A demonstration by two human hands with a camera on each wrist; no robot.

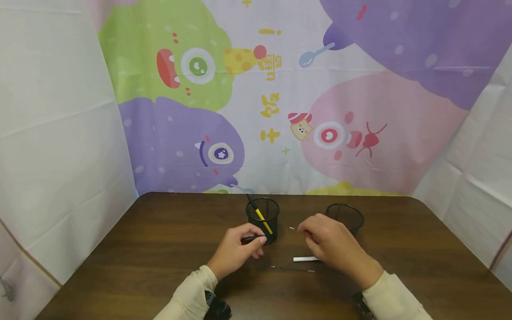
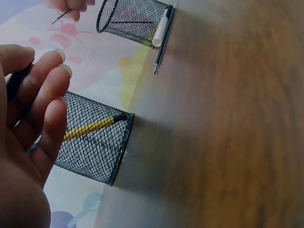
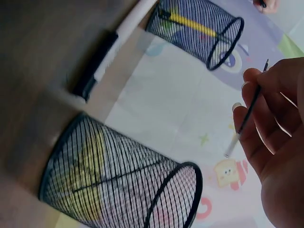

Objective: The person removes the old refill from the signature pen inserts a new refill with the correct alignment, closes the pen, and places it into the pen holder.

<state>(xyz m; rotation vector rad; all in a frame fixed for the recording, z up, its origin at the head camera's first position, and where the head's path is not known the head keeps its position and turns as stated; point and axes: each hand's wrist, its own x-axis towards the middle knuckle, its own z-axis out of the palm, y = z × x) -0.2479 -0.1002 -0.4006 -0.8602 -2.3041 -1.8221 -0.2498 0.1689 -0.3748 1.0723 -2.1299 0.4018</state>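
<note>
My left hand [image 1: 234, 251] pinches a black pen [image 1: 249, 240] between thumb and fingers, right in front of the left mesh pen holder [image 1: 270, 231]. Most of that pen is hidden by the fingers. Inside the left holder leans a yellow pen with black ends [image 1: 262, 220]. A thin dark pen refill [image 3: 249, 110] is pinched by my right hand [image 1: 334, 242], near the right mesh pen holder [image 1: 357, 214]. Below the hands, a second refill [image 1: 294, 269] lies on the table. Beside it is a white marker with a black cap [image 3: 107, 59], partly covered by my right hand in the head view.
The brown wooden table [image 1: 160, 253] ends at a cloth backdrop [image 1: 276, 169] printed with cartoon monsters. White cloth walls [image 1: 60, 133] stand at both sides. The right mesh holder shows nothing inside it in the right wrist view.
</note>
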